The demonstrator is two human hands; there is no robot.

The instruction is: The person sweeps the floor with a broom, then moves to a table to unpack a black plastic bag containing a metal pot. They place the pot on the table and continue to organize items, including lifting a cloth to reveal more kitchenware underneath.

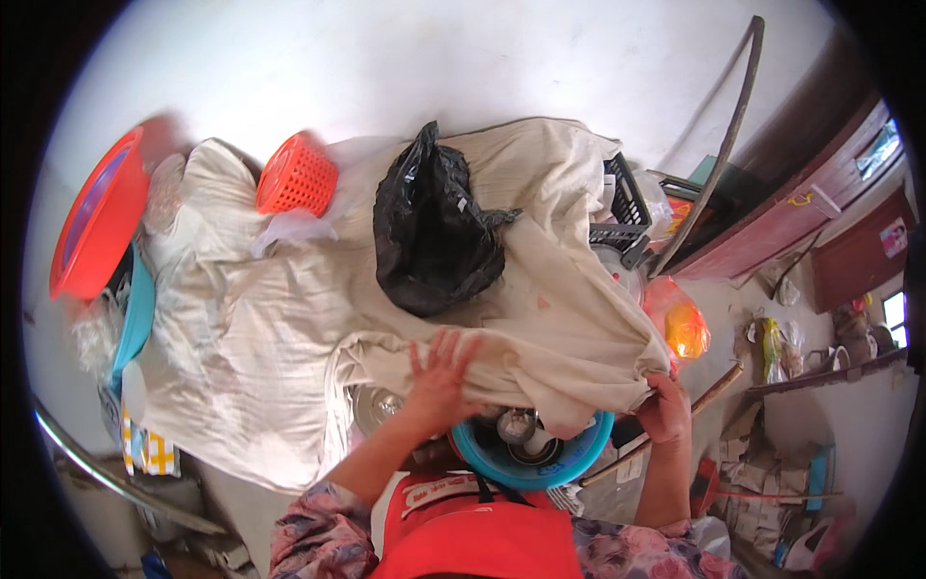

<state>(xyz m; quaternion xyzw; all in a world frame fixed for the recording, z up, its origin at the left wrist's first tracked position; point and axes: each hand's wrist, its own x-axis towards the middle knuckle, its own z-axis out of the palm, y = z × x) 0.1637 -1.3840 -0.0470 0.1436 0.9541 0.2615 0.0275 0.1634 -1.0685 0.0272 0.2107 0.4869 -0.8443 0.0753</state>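
Observation:
A large cream cloth (pixel 239 304) is spread in folds over things in front of me. My left hand (pixel 443 380) lies palm down on its near edge with the fingers spread. At the right, my right hand (pixel 664 407) pinches the cloth's near corner. Below the raised edge, a blue plastic basin (pixel 535 474) shows, with metal kitchenware (pixel 517 427) inside. A metal lid or pan (pixel 376 405) peeks out left of the basin. On top of the cloth rests a crumpled black plastic bag (pixel 438 239); the cloth hides what lies beneath.
A red perforated basket (pixel 300 177) sits on the cloth near the wall. Red (pixel 101 217) and blue (pixel 137 311) basins stand at the left. At the right are a black crate (pixel 626 192), an orange plastic bag (pixel 680 326), a leaning wooden pole (pixel 723 152) and a wooden stick (pixel 716 387).

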